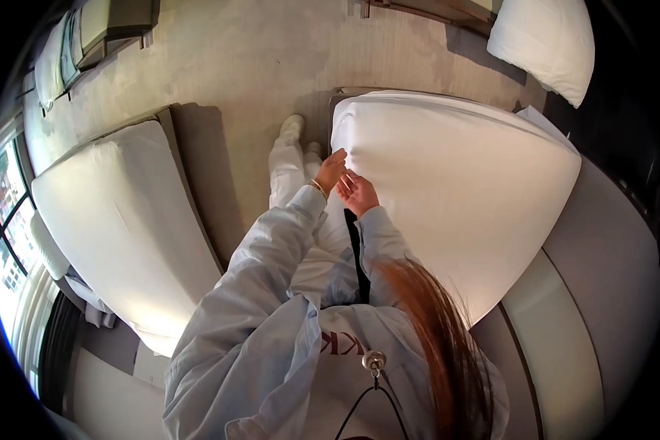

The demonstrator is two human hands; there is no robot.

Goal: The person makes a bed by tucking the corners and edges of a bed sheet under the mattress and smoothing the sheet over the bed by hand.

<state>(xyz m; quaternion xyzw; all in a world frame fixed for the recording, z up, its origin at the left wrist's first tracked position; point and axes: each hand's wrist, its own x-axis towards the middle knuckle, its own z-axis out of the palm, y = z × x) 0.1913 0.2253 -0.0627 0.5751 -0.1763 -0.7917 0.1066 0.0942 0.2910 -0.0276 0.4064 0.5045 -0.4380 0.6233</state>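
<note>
My left hand [331, 173], with a bracelet at its wrist, is beside the edge of a bed covered with a white fitted sheet [455, 191]. Its fingers are stretched out towards the sheet's near corner, with nothing visible in them. Close by, my right hand [358, 193] is turned partly palm up over the bed's edge. Its fingers are loosely bent and apart, and no object shows in it. The two hands are almost touching. Whether the left fingertips touch the sheet I cannot tell. The sheet lies mostly smooth, with some folds along its far end.
A second white-sheeted bed [117, 213] stands to the left, across a strip of floor [235, 95]. A white pillow [546, 44] is at the upper right. A wooden-framed piece of furniture [128, 22] stands at the upper left, and a window [11, 213] is at the far left.
</note>
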